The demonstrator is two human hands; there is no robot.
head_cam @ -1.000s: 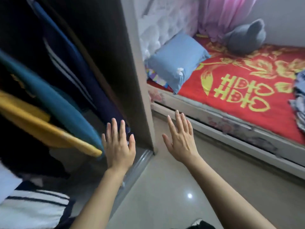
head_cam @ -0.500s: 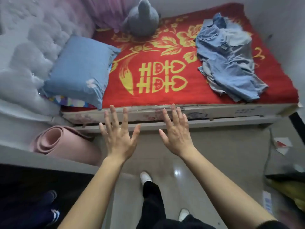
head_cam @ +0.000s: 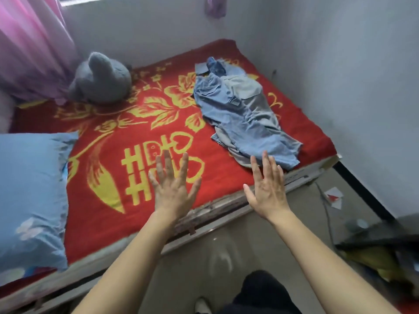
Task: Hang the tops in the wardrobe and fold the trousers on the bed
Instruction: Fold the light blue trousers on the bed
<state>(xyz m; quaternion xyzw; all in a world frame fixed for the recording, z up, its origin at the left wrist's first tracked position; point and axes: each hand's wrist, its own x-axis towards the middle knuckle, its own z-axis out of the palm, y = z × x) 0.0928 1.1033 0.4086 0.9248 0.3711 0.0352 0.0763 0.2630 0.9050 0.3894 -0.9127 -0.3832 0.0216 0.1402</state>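
Right hand [head_cam: 268,191] nearer now, trousers [head_cam: 240,114] just beyond its fingertips [head_cam: 264,157]

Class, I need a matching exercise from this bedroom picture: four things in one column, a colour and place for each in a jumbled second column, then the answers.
Column A
1. pillow
2. plush toy
3. trousers
4. curtain

Column B
a. denim blue, crumpled on the right side of the bed
b. pink, hanging at the upper left
c. grey, at the far side of the bed beside the curtain
d. light blue, at the bed's near left

Pairs: 1-d, 2-c, 3-a, 4-b
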